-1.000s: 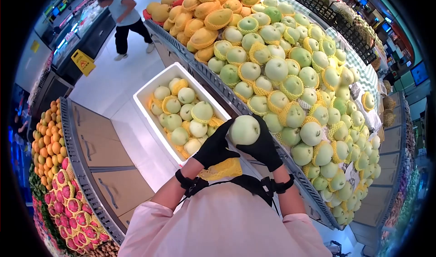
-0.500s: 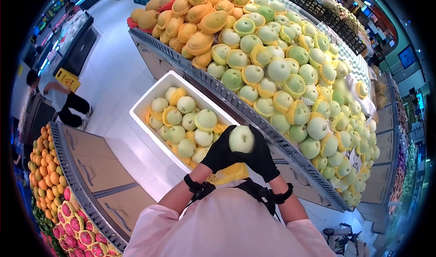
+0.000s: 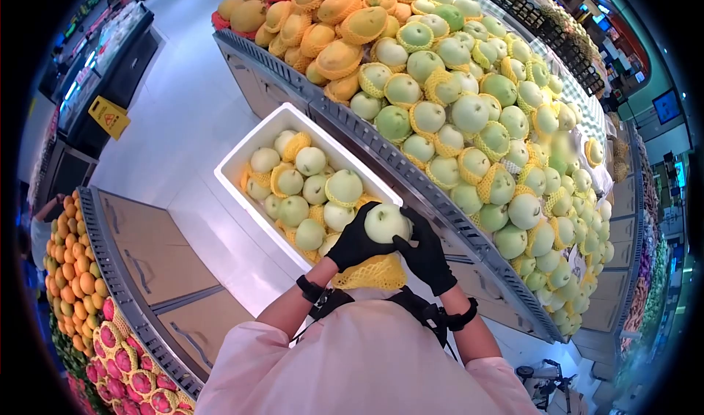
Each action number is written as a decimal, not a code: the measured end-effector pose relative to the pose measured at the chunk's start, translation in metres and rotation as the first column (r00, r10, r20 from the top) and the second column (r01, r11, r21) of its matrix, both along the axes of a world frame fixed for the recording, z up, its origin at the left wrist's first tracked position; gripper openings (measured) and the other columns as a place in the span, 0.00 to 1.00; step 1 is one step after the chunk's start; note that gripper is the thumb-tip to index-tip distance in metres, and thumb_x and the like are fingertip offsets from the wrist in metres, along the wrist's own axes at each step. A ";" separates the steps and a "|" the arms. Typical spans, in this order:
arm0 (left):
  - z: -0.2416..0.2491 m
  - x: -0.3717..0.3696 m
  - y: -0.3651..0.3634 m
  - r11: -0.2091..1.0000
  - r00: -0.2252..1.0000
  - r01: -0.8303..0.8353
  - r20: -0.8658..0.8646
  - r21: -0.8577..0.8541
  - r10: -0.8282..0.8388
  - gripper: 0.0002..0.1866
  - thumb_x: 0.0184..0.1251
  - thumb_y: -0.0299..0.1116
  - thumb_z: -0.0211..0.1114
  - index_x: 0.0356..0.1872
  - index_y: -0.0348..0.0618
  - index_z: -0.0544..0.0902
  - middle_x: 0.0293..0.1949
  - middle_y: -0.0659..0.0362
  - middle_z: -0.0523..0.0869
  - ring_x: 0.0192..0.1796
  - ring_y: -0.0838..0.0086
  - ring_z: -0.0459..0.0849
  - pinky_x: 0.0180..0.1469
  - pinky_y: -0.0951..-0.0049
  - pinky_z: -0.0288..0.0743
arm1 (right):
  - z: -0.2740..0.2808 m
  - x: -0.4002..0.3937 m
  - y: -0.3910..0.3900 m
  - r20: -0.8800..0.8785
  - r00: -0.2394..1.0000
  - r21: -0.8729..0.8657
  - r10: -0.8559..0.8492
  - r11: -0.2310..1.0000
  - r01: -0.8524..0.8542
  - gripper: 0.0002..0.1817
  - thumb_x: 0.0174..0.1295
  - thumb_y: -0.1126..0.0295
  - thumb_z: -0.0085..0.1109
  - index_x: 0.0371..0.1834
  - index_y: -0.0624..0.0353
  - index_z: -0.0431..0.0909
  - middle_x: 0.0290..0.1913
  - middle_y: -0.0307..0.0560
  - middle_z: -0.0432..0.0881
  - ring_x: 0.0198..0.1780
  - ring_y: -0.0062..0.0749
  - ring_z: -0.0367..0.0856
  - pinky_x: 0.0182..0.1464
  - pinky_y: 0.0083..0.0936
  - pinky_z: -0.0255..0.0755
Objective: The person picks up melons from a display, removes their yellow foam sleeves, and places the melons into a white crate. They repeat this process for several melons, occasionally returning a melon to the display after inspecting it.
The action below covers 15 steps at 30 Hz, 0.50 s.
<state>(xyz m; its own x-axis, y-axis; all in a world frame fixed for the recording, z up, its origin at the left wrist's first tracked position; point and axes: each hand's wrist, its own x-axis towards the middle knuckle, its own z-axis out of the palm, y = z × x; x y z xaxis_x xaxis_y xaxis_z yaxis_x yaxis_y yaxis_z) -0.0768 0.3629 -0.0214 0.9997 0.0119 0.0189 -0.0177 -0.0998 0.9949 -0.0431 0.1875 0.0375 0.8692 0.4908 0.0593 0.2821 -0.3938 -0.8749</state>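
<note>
Both of my hands wear black gloves and hold one pale green melon (image 3: 386, 223) in front of my chest. My left hand (image 3: 356, 243) cups it from the left and below. At its right side is my right hand (image 3: 427, 257), with thumb and fingers bent against the skin. The melon's stem end faces up and no net covers it. Just below my hands lies yellow foam netting (image 3: 370, 274). Under and beyond them stands a white foam box (image 3: 229, 167) holding several similar melons (image 3: 293, 211), some in yellow nets.
A grey-edged display stand (image 3: 381, 167) borders the box on the right, heaped with netted melons (image 3: 469, 112) and yellow mangoes (image 3: 339, 59). Another stand at left bears orange fruit (image 3: 73, 261) and dragon fruit (image 3: 117, 364). A yellow floor sign (image 3: 108, 117) stands farther off.
The melon has turned in my hands, and my right hand has shifted its hold, its thumb now on the melon's near side. A person at far left has moved toward the view's edge.
</note>
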 end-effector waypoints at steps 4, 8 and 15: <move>-0.037 0.002 0.014 0.978 0.995 -0.086 -0.059 -0.189 0.076 0.41 0.48 0.37 0.78 0.63 0.39 0.66 0.56 0.54 0.75 0.57 0.66 0.74 0.62 0.68 0.69 | -0.005 0.005 0.001 -0.239 0.971 0.074 -0.033 0.996 0.052 0.26 0.60 0.74 0.62 0.63 0.58 0.69 0.55 0.48 0.77 0.52 0.29 0.78 0.56 0.24 0.72; -0.042 -0.001 0.047 0.862 0.973 -0.193 -0.206 -0.469 0.106 0.37 0.56 0.38 0.73 0.64 0.37 0.66 0.55 0.55 0.76 0.57 0.68 0.75 0.60 0.69 0.70 | -0.014 0.013 -0.015 -0.397 0.918 0.129 -0.007 0.990 0.063 0.22 0.62 0.76 0.57 0.61 0.58 0.70 0.49 0.45 0.82 0.49 0.23 0.79 0.53 0.22 0.73; -0.090 0.022 0.129 0.838 0.857 -0.513 -0.163 -0.187 0.488 0.40 0.50 0.37 0.78 0.62 0.36 0.66 0.53 0.53 0.77 0.55 0.66 0.77 0.58 0.68 0.73 | -0.030 0.006 -0.054 -0.550 0.833 0.052 -0.065 0.992 0.111 0.19 0.64 0.78 0.54 0.60 0.60 0.71 0.44 0.44 0.84 0.43 0.23 0.80 0.46 0.21 0.76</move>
